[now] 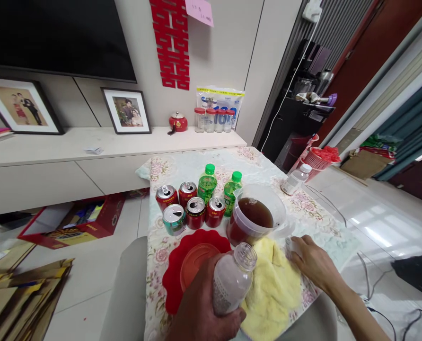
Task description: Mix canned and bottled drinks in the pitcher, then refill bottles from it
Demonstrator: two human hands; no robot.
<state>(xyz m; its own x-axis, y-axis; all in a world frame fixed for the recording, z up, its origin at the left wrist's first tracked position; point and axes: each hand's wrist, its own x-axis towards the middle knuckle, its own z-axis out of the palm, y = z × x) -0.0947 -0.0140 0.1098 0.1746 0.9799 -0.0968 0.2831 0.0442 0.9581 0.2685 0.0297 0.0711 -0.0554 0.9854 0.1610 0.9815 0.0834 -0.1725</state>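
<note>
Black television (55,38), red paper cutout (171,43), teal curtain (415,135)

Held bottle (232,279) partly hidden (by fingers (228,327)), television (55,38) cut off

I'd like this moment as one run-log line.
left hand: holding uncapped bottle | right hand: beside yellow cloth, grip unclear | pitcher: dark liquid inside

Uncapped clear bottle (231,283), mouth upward
</note>
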